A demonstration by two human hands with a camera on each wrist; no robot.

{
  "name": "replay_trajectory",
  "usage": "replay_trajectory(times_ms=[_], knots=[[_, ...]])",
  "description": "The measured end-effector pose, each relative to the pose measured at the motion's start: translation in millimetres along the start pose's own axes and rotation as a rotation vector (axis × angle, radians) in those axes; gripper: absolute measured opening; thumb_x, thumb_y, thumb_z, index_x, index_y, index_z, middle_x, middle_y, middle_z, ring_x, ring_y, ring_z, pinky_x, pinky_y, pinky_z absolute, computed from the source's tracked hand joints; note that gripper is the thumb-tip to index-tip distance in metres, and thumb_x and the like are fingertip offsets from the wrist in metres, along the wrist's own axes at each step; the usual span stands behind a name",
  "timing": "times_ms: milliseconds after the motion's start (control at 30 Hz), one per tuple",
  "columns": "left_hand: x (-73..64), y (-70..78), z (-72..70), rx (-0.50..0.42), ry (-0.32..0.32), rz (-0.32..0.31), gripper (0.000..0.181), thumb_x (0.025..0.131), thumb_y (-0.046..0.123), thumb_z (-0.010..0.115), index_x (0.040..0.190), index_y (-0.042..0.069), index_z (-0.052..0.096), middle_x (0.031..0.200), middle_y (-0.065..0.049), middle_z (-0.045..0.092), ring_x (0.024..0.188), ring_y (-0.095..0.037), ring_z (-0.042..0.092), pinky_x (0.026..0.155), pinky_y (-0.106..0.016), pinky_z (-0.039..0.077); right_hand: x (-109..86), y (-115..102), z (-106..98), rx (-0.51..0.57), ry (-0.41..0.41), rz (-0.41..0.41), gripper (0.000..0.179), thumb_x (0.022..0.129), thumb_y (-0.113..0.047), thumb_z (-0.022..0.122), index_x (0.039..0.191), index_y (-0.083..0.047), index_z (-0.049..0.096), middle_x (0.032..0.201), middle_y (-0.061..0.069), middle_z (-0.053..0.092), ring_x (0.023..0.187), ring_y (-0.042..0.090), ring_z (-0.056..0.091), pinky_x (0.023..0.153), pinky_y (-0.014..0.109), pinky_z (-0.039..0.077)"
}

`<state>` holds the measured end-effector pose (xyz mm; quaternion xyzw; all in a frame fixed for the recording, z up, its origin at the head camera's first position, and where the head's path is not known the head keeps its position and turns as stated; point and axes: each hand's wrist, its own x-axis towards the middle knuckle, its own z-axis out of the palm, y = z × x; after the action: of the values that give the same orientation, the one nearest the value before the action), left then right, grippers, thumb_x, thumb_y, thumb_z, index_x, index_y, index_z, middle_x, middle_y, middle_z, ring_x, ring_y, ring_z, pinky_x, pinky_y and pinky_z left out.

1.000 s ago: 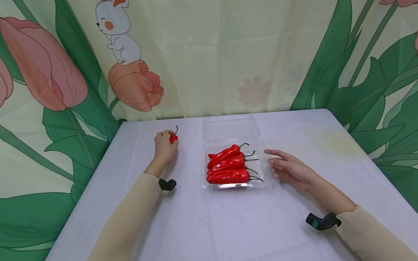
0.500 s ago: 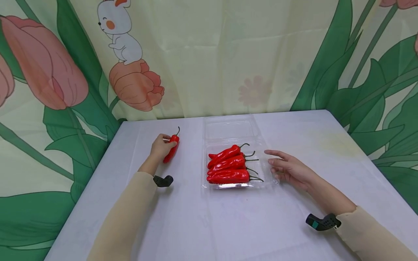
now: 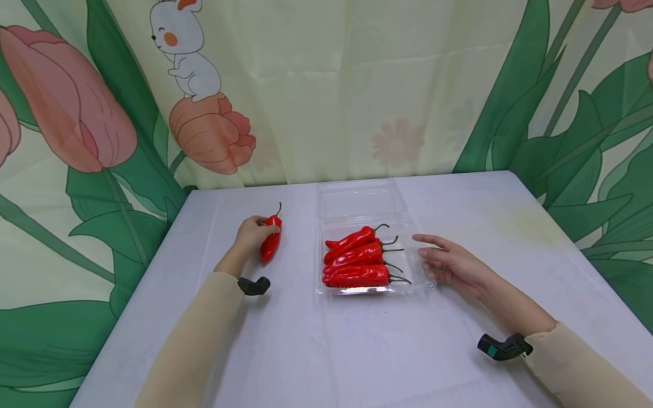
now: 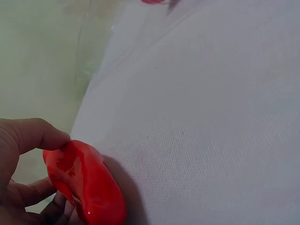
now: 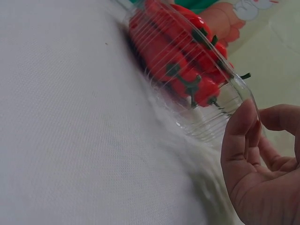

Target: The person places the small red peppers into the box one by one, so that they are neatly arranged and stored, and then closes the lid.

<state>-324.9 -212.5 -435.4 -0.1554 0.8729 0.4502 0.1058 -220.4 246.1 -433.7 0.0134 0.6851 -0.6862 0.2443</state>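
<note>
My left hand pinches a glossy red chili pepper between thumb and fingers, over the left half of the table. Its green stem points away from me, its tip towards me. In the left wrist view the pepper casts a shadow on the cloth beside it. Several red chili peppers lie side by side in an open clear plastic box, stems to the right. At the box's right edge is my right hand. In the right wrist view its thumb and fingers meet at the box rim.
A white cloth covers the table. The box's clear lid lies folded back towards the rear edge. Behind the table hangs a curtain printed with tulips and a rabbit.
My left hand has turned and drawn slightly towards me, so the chili pepper, mostly hidden at first, now shows along its length. The right hand and the box have stayed put.
</note>
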Motion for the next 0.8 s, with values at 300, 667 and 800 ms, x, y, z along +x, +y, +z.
replay_trajectory(times_ms=[300, 667, 800], knots=[[-5.9, 2.6, 0.4, -0.088, 0.033, 0.059, 0.066, 0.095, 0.026, 0.069, 0.150, 0.002, 0.040, 0.146, -0.021, 0.050, 0.127, -0.035, 0.054, 0.104, -0.046, 0.055, 1.3, 1, -1, 0.002, -0.007, -0.003, 0.067, 0.106, -0.026, 0.060, 0.163, -0.014, 0.026, 0.109, 0.003, 0.055, 0.082, 0.009, 0.061, 0.072, 0.022, 0.057], [-12.8, 9.1, 0.4, -0.109, 0.028, 0.039, 0.066, 0.097, 0.029, 0.068, 0.152, 0.004, 0.041, 0.148, -0.020, 0.049, 0.130, -0.034, 0.052, 0.106, -0.046, 0.054, 1.3, 1, 0, 0.000, -0.009, -0.006, 0.068, 0.105, -0.027, 0.060, 0.162, -0.014, 0.026, 0.112, 0.004, 0.055, 0.083, 0.009, 0.062, 0.073, 0.023, 0.057], [-16.6, 16.5, 1.6, -0.111, 0.045, 0.055, 0.066, 0.096, 0.030, 0.069, 0.151, 0.004, 0.043, 0.148, -0.019, 0.050, 0.131, -0.034, 0.051, 0.105, -0.046, 0.054, 0.5, 0, -1, 0.004, -0.005, -0.005, 0.068, 0.105, -0.026, 0.060, 0.163, -0.014, 0.026, 0.110, 0.004, 0.055, 0.082, 0.009, 0.061, 0.073, 0.022, 0.057]])
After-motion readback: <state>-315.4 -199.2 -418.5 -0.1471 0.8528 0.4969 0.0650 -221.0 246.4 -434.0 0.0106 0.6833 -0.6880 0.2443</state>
